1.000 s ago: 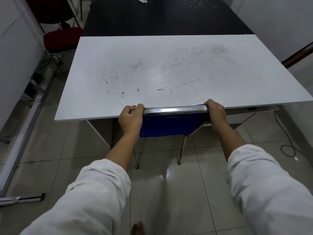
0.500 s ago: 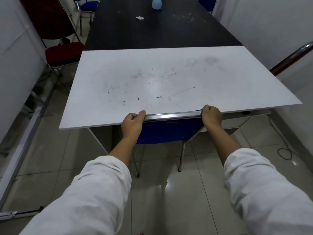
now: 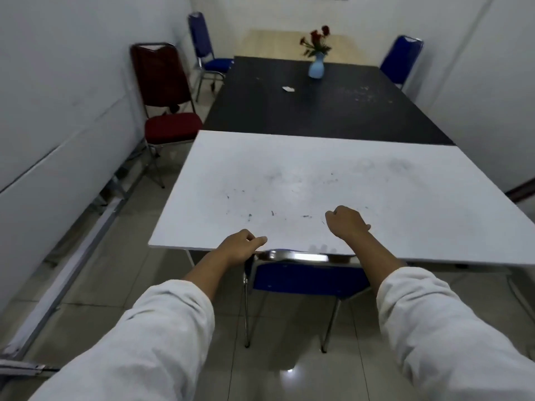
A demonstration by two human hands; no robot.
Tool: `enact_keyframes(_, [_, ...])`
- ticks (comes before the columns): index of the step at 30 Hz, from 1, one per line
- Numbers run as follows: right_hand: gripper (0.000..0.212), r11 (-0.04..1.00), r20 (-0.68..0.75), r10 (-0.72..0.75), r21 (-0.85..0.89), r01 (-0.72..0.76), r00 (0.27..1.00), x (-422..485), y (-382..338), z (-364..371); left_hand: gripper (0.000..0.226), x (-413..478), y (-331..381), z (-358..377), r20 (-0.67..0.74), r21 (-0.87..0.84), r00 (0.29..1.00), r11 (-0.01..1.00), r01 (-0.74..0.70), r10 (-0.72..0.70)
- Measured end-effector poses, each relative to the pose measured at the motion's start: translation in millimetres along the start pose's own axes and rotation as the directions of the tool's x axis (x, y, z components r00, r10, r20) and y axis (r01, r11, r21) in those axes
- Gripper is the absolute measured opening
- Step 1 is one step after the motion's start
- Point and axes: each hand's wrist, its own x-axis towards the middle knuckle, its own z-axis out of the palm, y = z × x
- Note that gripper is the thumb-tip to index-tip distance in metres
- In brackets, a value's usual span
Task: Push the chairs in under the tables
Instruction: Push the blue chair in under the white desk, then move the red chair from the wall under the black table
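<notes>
Three blue chairs [image 3: 307, 277], one red chair [image 3: 170, 127]

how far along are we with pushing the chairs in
Done: the near blue chair sits tucked against the white table. In hand: nothing firmly; the right hand is off it, the left hand at its top rail. Left: at least the red chair stands clear of the tables.
</notes>
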Motion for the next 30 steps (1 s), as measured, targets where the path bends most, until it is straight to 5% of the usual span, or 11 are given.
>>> enact_keyframes(11, [0.036,0.930,0.102,-0.363,-0.015,0.366,0.926,0.1,-227.6,60.1,0.047,8.7,-103.2,-172.0,-0.249,0.004,0.967,0.999,0.051,-0.049])
enact_keyframes(30, [0.047,0.903,0.189,-0.429,0.111,0.415,0.883,23.9,-576.1,187.0,0.051,78.3,-278.0,-508.9,-0.339,0.031,0.941,0.999,0.028,-0.015])
